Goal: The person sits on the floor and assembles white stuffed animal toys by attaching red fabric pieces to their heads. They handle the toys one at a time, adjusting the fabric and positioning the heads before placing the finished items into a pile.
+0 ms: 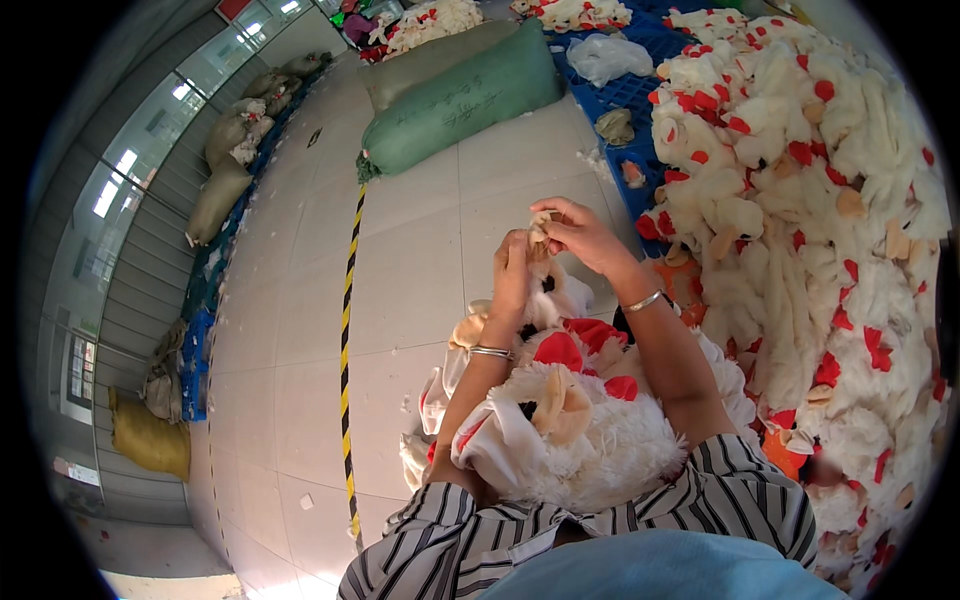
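Note:
In front of me, my left hand (pixel 511 268) and my right hand (pixel 584 238) come together, fingers pinched on the beige end of a white plush toy skin (pixel 569 300). A dark patch shows on that skin just below my fingers. Its lower part merges with the pile on my lap, so where it ends is hidden. The lap pile holds more limp plush skins (pixel 600 440), white and shaggy with red pieces and beige ear-like or snout-like parts. Bracelets circle both my wrists.
A large heap of white and red plush skins (pixel 790 220) lies on my right, partly over blue pallets (pixel 625 95). Ahead lies a stuffed green sack (pixel 465 105). Yellow-black tape (pixel 348 340) runs along the tiled floor. More sacks (pixel 150 435) line the left wall.

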A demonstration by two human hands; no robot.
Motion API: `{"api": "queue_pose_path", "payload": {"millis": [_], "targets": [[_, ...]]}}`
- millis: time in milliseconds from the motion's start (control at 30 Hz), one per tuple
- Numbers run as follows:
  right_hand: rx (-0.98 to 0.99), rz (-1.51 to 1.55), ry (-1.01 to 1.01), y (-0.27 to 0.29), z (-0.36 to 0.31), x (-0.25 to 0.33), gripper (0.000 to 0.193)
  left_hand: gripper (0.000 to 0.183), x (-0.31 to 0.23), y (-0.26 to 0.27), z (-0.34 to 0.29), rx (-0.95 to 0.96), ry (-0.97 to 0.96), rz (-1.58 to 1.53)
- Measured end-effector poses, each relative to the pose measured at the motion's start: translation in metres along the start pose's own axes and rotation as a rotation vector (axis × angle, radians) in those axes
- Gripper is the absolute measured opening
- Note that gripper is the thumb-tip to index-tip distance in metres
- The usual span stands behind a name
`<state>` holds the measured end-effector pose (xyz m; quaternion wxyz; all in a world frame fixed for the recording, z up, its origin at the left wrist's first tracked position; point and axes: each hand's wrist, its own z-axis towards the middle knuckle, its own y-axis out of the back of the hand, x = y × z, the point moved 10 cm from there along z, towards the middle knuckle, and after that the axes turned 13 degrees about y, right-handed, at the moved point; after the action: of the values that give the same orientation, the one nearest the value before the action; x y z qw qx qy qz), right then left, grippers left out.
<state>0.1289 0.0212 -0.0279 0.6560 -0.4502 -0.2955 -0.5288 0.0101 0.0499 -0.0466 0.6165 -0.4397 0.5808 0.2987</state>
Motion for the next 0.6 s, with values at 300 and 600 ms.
{"api": "queue_pose_path", "payload": {"millis": [300, 600], "targets": [[0.073, -0.058, 0.069, -0.01, 0.002, 0.008, 0.033, 0.024, 0.001, 0.024, 0.007, -0.087, 0.015, 0.139], [0.012, 0.021, 0.134, -0.019, 0.001, 0.023, 0.028, 0.022, 0.003, 0.028, 0.01, -0.051, 0.087, -0.011]]}}
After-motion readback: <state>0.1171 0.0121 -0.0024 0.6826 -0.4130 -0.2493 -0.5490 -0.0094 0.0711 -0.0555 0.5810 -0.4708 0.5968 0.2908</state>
